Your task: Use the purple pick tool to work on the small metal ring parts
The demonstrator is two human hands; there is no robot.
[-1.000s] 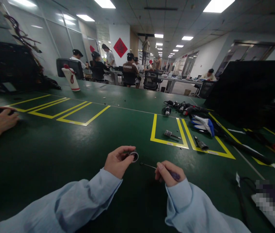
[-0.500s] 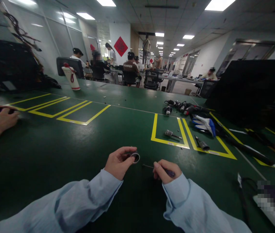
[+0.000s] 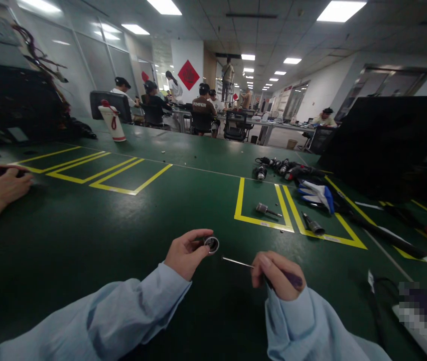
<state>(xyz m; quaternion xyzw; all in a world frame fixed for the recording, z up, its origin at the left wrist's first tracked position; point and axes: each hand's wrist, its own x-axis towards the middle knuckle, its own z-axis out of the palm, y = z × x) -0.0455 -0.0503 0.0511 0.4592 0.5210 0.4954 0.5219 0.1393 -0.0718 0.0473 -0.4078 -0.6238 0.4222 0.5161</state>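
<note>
Between the thumb and fingers of my left hand [image 3: 188, 253] is a small round metal cup-like part [image 3: 211, 244], its open rim turned toward the right. My right hand [image 3: 279, 275] is closed around the purple handle of a thin screwdriver [image 3: 238, 262]. The screwdriver's shaft points left, and its tip lies a little apart from the metal part's rim. Both hands are above the green table [image 3: 183, 321].
Metal parts with thin shafts, one [image 3: 268, 209] and another [image 3: 313, 224], lie in yellow-taped zones. Behind them are a blue-white glove [image 3: 316, 194] and a tangle of black cables [image 3: 273, 164]. A co-worker's hands [image 3: 2, 185] are at far left. A white bottle [image 3: 113, 122] stands further back.
My right hand has moved to the right with the screwdriver, and more of the shaft shows. The left hand has barely moved; the metal part's opening is turned slightly more into view.
</note>
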